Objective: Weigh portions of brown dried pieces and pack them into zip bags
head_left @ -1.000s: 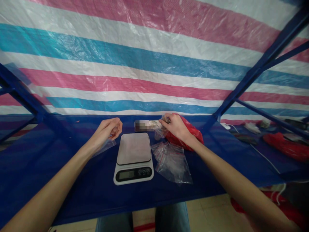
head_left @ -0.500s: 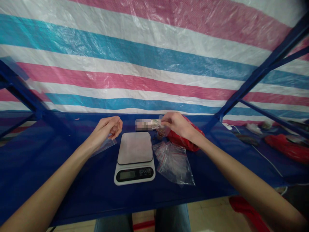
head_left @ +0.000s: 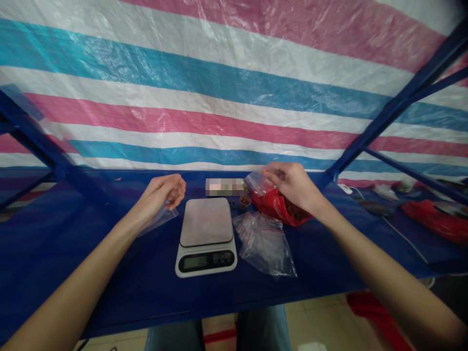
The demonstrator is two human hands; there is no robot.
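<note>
My right hand [head_left: 290, 180] pinches a small clear zip bag [head_left: 259, 183] by its edge, above a red plastic bag [head_left: 272, 207] that lies open with brown bits inside. My left hand [head_left: 170, 191] hovers at the left with its fingers curled in; whatever they hold, if anything, is hidden. Under its wrist another clear zip bag [head_left: 161, 219] lies on the blue table [head_left: 146, 287]. A white kitchen scale [head_left: 206, 239] stands between my hands with a bare platform. Beside the red bag sits a small cup [head_left: 244, 202] of brown bits.
A fanned pile of clear zip bags [head_left: 268, 246] lies right of the scale. Behind the scale is a small item with a blurred face [head_left: 224, 187]. Blue metal posts [head_left: 387, 112] flank the table, and a striped plastic sheet [head_left: 219, 87] hangs behind. A white cable [head_left: 404, 239] runs at the right.
My right hand has moved right with the zip bag, from over the small cup to over the red bag. The cup is now uncovered. My left hand has stayed nearly still.
</note>
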